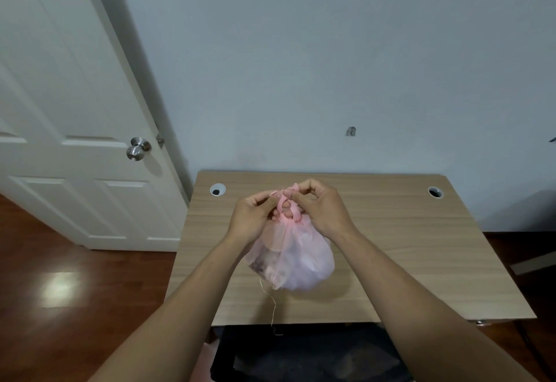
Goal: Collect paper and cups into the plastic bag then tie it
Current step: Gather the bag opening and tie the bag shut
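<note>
A translucent pink plastic bag (296,261) bulges with crumpled paper and other shapes that I cannot make out, held just above the wooden desk (406,246). Its two pink handles (285,205) are twisted and crossed over each other at the top. My left hand (255,216) pinches one handle on the left side. My right hand (322,208) pinches the other handle, with fingers hooked through the loop. A thin thread (272,306) dangles from under the bag past the desk's front edge.
The desk has a cable hole at the back left (217,190) and one at the back right (435,192). A white door (75,141) with a metal knob stands left. A dark chair seat (307,354) sits below the front edge.
</note>
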{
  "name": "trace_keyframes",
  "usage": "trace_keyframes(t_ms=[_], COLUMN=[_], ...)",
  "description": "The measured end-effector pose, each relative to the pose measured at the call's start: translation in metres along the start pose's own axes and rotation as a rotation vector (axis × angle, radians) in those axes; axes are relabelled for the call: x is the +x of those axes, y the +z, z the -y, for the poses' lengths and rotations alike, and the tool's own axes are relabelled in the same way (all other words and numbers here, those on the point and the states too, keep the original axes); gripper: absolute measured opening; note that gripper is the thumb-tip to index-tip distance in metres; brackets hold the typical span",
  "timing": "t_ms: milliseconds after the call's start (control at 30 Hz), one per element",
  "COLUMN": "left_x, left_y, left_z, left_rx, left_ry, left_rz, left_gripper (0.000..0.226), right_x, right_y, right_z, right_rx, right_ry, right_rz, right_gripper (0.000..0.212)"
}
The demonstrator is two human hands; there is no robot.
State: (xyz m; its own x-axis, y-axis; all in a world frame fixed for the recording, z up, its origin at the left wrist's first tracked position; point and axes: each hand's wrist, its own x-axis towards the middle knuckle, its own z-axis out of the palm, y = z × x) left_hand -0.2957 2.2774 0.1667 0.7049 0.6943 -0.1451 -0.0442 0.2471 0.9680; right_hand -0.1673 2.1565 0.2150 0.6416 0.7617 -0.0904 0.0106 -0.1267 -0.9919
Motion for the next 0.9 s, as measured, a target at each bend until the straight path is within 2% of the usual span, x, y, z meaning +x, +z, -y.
trace_keyframes(t_ms=[133,233,333,433,500,600,767,900], left_x=[-0.003,-0.004,-0.002,-0.003,-0.004,0.000,0.004,0.003], left_y=[0.001,0.004,0.006,0.005,0.003,-0.003,-0.007,-0.006], left_z=[-0.003,-0.003,-0.003,-0.007,-0.009,-0.007,0.001,0.002], left_rx=[0.187,0.306,0.460,0.459,0.457,0.505,0.678,0.713], left_ry=[0.115,0.244,0.357,0.347,0.335,0.311,0.403,0.414], left_rz=[-0.028,0.017,0.039,0.015,0.018,-0.002,0.005,0.022], left_gripper=[0.013,0.019,0.021,0.014,0.010,0.013,0.014,0.015], right_x=[0.005,0.013,0.019,0.020,0.019,0.012,0.012,0.007], right_y=[0.000,0.001,0.000,-0.007,-0.012,-0.013,-0.010,-0.012], right_z=[-0.010,-0.021,-0.020,-0.012,-0.011,-0.012,-0.013,-0.024], right_rx=[-0.162,-0.316,-0.323,-0.273,-0.342,-0.353,-0.423,-0.398], right_ry=[-0.001,0.061,0.158,0.191,0.162,0.190,0.224,0.207], right_rz=[-0.064,-0.115,-0.088,-0.021,0.056,0.180,0.295,0.464], right_gripper=[0.033,0.036,0.032,0.036,0.022,0.039,0.045,0.030])
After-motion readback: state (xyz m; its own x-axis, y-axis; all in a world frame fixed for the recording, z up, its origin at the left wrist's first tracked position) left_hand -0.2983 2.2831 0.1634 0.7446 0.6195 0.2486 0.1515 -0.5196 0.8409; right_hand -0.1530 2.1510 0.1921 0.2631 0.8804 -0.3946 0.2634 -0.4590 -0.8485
